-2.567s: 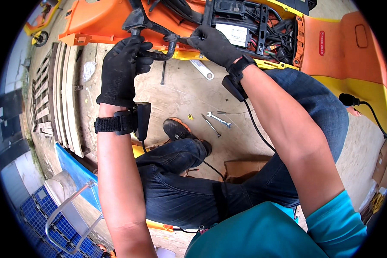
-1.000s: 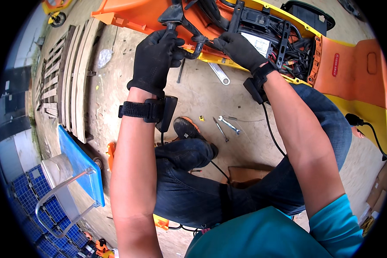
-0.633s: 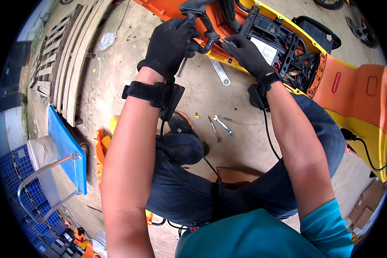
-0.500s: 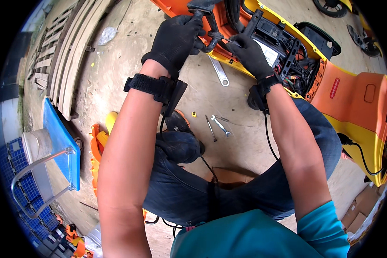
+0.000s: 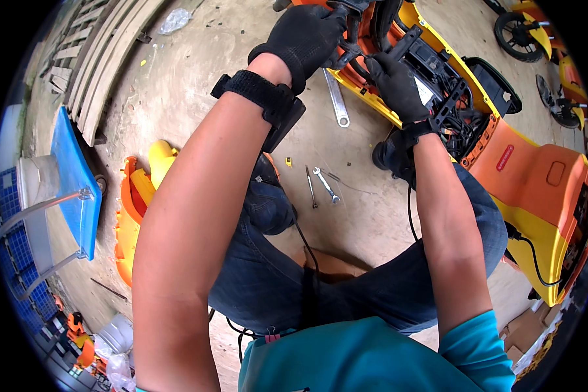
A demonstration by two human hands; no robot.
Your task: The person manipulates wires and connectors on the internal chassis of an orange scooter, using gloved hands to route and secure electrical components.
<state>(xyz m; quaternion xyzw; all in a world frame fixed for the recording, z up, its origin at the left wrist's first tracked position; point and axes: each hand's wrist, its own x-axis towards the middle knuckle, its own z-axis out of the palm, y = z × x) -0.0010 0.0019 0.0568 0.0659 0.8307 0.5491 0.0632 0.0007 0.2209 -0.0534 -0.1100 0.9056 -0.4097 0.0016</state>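
Note:
My left hand (image 5: 305, 42), in a black glove, is closed on a dark metal bracket (image 5: 351, 26) at the top of the view. My right hand (image 5: 398, 88), also gloved, has its fingers closed just below and right of that bracket; what it pinches is too small to make out. Both hands are at an orange and yellow vehicle body (image 5: 529, 176), whose open compartment (image 5: 457, 91) shows black wiring and components. A large silver wrench (image 5: 340, 104) lies on the floor beneath. A smaller wrench (image 5: 326, 186) and a thin tool (image 5: 311, 186) lie between my legs.
Wooden pallets (image 5: 108, 59) lie at upper left. A blue trolley (image 5: 78, 176) stands left, beside yellow and orange panels (image 5: 129, 202). Other yellow wheeled vehicles (image 5: 529, 36) are at upper right. Cardboard (image 5: 522, 330) lies at lower right, another piece (image 5: 333, 264) between my legs.
My view has swung, showing more wheeled vehicles at right. My left hand sits higher and further right in the picture, still gripping the bracket; my right hand stays closed beside it.

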